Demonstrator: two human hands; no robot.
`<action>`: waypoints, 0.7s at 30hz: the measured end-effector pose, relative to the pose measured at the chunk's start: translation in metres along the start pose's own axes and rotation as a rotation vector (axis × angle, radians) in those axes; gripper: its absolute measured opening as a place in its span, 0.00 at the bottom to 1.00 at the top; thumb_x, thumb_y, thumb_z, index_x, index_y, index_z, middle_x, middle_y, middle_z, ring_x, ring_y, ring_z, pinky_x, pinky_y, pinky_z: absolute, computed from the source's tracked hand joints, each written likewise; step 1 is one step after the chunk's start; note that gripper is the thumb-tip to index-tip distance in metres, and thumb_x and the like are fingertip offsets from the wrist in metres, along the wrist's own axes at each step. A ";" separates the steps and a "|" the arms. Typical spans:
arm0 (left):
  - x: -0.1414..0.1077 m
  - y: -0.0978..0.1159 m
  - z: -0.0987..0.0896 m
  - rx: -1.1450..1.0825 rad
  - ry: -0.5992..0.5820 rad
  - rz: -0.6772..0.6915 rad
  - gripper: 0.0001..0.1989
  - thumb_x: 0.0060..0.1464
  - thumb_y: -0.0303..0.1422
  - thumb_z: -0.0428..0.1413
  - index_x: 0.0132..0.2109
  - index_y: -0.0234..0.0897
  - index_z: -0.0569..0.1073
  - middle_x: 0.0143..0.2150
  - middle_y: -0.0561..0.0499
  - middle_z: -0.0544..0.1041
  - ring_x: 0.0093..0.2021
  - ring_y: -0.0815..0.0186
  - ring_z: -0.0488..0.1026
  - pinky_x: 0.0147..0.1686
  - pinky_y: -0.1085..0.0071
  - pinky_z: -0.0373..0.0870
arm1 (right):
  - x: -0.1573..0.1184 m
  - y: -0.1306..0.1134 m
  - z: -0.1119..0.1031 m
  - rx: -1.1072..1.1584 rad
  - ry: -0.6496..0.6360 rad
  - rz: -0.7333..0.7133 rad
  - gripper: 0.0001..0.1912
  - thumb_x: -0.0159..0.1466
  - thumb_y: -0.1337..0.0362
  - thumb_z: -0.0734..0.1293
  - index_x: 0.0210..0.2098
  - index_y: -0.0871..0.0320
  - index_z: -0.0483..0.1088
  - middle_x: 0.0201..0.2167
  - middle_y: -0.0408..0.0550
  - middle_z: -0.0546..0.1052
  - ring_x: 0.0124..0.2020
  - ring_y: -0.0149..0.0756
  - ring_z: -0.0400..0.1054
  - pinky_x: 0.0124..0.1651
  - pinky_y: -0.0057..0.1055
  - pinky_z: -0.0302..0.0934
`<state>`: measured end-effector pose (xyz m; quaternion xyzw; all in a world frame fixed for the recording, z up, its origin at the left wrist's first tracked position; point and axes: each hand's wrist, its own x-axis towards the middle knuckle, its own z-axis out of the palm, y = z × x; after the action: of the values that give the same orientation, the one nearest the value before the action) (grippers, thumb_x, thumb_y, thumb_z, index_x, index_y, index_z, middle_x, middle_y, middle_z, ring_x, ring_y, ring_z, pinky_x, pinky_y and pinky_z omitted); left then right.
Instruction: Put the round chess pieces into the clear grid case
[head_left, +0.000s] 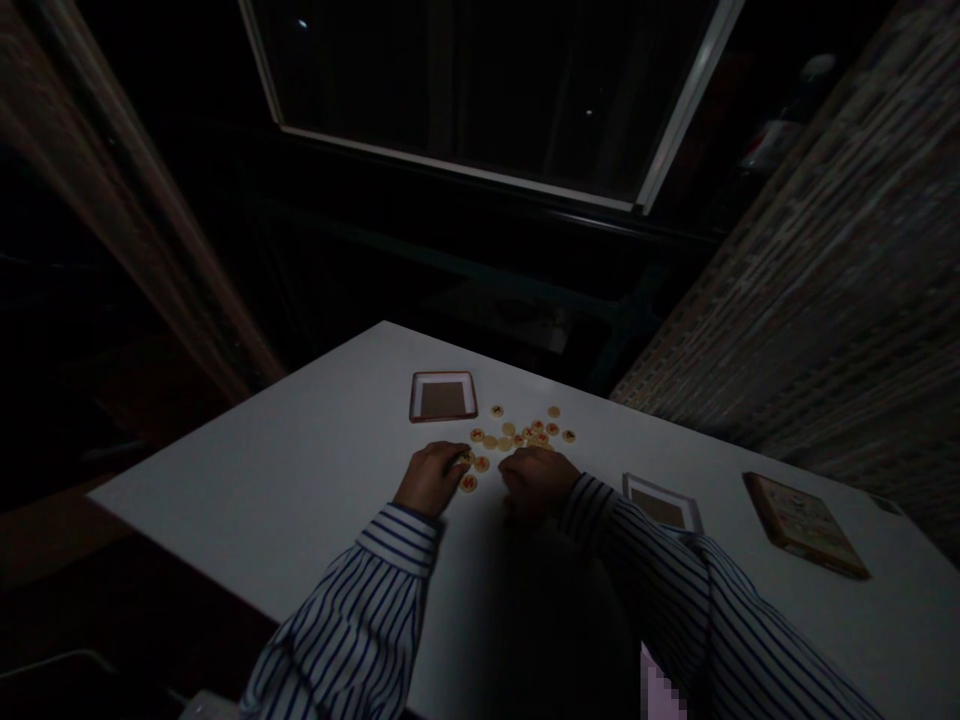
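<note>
The discs (529, 433) lie in a loose cluster on the white desk (300, 450), mostly just beyond the right hand (538, 478) and to the far right of the left hand (433, 478), so the right hand is nearer to the bulk of them. 3 discs sit in the gap between the hands, closer to the left: a dark-marked disc (466, 458) at its fingertips, a red-marked disc (481, 464) just right of that, and another red disc (469, 483) on the near side. All are round and lie about flat, with no long axis. The left hand is curved, its fingers and thumb reaching the dark-marked disc's left side; whether they clamp it, I cannot tell. The right hand is curled palm down at the cluster's near edge, its fingertips hidden, so neither its grip nor its opening shows. A shallow tray (442, 399) lies at the far left of the cluster; a 2nd tray (660, 506) is right of the right hand, partly behind the sleeve (652, 560), with a flat box (808, 525) farther right.
</note>
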<state>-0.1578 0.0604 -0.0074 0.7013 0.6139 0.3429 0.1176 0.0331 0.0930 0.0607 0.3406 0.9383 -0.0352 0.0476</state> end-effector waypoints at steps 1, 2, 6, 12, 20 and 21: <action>0.000 0.001 0.000 0.000 -0.001 0.002 0.15 0.49 0.35 0.48 0.43 0.37 0.72 0.42 0.46 0.74 0.44 0.61 0.68 0.48 0.63 0.63 | 0.001 0.000 0.001 0.001 -0.001 -0.001 0.15 0.61 0.63 0.52 0.37 0.57 0.68 0.37 0.49 0.72 0.39 0.35 0.65 0.38 0.29 0.54; 0.001 0.001 0.000 0.002 0.000 0.002 0.15 0.49 0.35 0.48 0.43 0.37 0.72 0.42 0.46 0.74 0.44 0.61 0.69 0.47 0.63 0.63 | 0.001 0.000 0.001 0.004 -0.004 -0.001 0.15 0.61 0.63 0.52 0.38 0.57 0.68 0.37 0.49 0.72 0.39 0.35 0.65 0.38 0.29 0.54; 0.001 0.003 -0.001 0.022 -0.003 -0.008 0.14 0.49 0.34 0.48 0.42 0.38 0.72 0.41 0.47 0.75 0.44 0.61 0.69 0.47 0.64 0.63 | 0.001 0.002 0.003 0.030 -0.008 0.008 0.16 0.61 0.62 0.52 0.41 0.56 0.67 0.39 0.49 0.72 0.41 0.35 0.64 0.39 0.30 0.54; 0.002 0.002 0.000 0.051 0.002 -0.006 0.15 0.49 0.35 0.48 0.43 0.39 0.72 0.42 0.48 0.75 0.44 0.61 0.69 0.47 0.65 0.62 | -0.001 0.004 0.004 0.048 -0.007 0.019 0.16 0.60 0.62 0.53 0.43 0.55 0.67 0.41 0.49 0.72 0.43 0.36 0.63 0.41 0.30 0.54; 0.001 0.008 -0.003 0.037 0.062 -0.023 0.16 0.49 0.37 0.48 0.45 0.37 0.70 0.42 0.46 0.74 0.45 0.60 0.68 0.47 0.65 0.62 | -0.009 0.003 -0.003 0.054 0.015 0.006 0.16 0.61 0.62 0.52 0.43 0.56 0.66 0.41 0.49 0.72 0.43 0.37 0.64 0.41 0.31 0.55; 0.001 0.009 -0.003 0.038 0.078 -0.024 0.17 0.49 0.37 0.49 0.45 0.37 0.70 0.42 0.46 0.74 0.45 0.60 0.68 0.47 0.65 0.62 | -0.010 0.004 -0.004 0.056 0.023 0.005 0.17 0.61 0.62 0.52 0.43 0.56 0.66 0.41 0.49 0.72 0.43 0.37 0.64 0.41 0.31 0.55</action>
<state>-0.1529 0.0584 0.0000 0.6821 0.6327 0.3569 0.0843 0.0433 0.0895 0.0652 0.3444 0.9367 -0.0573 0.0275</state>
